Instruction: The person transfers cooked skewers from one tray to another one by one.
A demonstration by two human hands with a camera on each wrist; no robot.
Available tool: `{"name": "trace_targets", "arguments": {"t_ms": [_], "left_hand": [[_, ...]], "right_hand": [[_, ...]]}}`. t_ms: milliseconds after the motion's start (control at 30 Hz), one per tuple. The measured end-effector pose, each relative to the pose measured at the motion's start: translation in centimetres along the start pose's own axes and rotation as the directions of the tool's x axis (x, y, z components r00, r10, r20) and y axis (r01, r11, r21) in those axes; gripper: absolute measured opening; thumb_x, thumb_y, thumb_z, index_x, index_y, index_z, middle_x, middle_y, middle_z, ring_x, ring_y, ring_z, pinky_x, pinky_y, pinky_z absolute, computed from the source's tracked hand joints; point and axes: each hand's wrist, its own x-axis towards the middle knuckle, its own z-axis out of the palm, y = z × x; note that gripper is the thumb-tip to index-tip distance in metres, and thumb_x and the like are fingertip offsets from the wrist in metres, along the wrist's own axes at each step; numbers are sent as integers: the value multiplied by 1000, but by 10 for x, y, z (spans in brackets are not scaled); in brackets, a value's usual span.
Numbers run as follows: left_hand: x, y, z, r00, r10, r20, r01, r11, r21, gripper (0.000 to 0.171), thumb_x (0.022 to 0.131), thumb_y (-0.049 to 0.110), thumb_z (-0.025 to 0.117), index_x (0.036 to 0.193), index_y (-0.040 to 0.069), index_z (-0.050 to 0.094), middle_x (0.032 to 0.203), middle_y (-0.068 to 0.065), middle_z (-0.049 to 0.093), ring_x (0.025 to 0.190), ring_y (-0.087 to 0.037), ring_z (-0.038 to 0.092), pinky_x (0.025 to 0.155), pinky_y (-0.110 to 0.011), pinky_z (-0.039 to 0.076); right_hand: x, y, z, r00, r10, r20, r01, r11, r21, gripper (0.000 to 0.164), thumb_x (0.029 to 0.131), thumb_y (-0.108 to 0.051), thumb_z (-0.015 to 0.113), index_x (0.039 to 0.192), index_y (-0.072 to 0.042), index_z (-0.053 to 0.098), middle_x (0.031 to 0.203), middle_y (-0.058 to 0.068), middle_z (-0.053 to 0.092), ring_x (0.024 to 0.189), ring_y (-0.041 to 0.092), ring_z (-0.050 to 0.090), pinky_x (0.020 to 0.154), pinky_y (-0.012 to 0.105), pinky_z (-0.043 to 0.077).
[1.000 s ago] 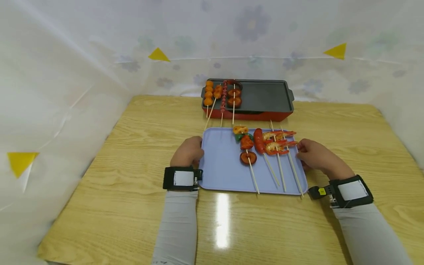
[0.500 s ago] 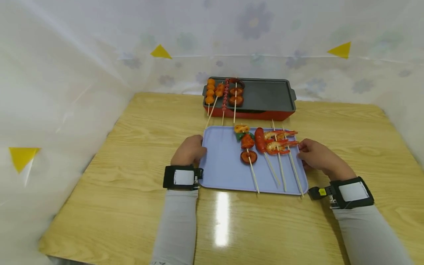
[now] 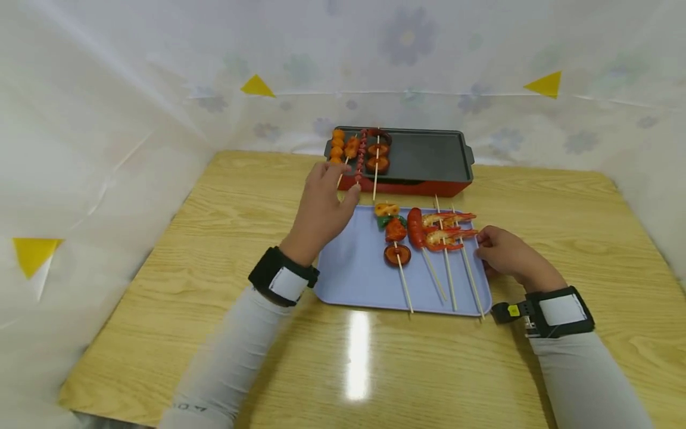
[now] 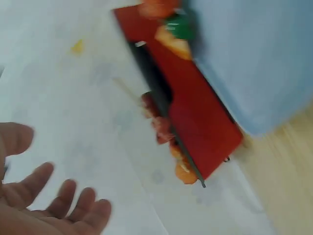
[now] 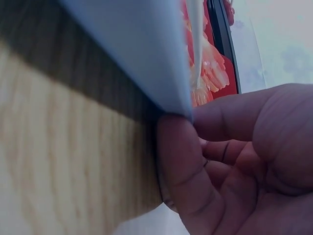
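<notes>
Our left hand (image 3: pixel 324 214) is now off the tray's (image 3: pixel 348 280) rim, hanging with fingers spread and empty at its 11 o'clock, near the grill (image 3: pixel 426 152) at 12; our right hand (image 3: pixel 504 253) pinches its 3 o'clock side, seemingly steadying it alone.

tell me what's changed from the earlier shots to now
The left hand let go of the tray's left edge and moved forward, toward the grill; its fingers are spread. The right hand still pinches the tray's right edge, and the same skewers lie on tray and grill.
</notes>
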Motion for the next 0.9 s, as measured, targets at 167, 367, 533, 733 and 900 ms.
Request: {"name": "trace_targets", "arguments": {"t_ms": [167,367,533,733,900], "left_hand": [[26,-6,6,952,270,142,-297,927,227,39,98,22,62,131,1,57,127,-17,50,116,-32,48,96,-38,44],[53,-20,10,897,186,400,-344,862,371,49,100,34,59,140,5,51,135,-19,47,121,-36,46,97,-41,45],[71,-30,19,928,85,362,-216,916,338,37,102,30,56,125,1,58,118,-16,53,107,-31,52,90,-38,46],[83,-24,36,969,-24,244,-46,960,276,20,102,22,55,95,5,60,86,-9,54,79,-23,52,70,-33,41],[89,-11,45,962,-108,250,24,948,316,16,99,17,58,88,6,62,76,-6,54,72,-22,56,63,-32,43]], "right_hand": [[-3,-1,-3,1000,-20,-21,20,1000,-13,24,99,-4,47,116,12,41,100,23,51,82,26,58,63,37,55],[-4,-3,0,999,-29,-19,30,999,15,24,99,-3,47,116,12,42,99,22,53,80,24,58,63,36,54],[-2,-2,3,1000,-27,-11,27,999,27,24,99,-3,48,116,12,42,97,21,53,78,23,58,64,36,53],[-1,-1,4,1000,-31,-6,31,999,37,23,99,-4,48,115,11,42,95,19,53,77,22,59,63,36,53],[-1,-2,4,999,-37,-9,37,999,39,23,99,-4,49,115,12,42,95,20,53,76,22,59,63,36,54]]}}
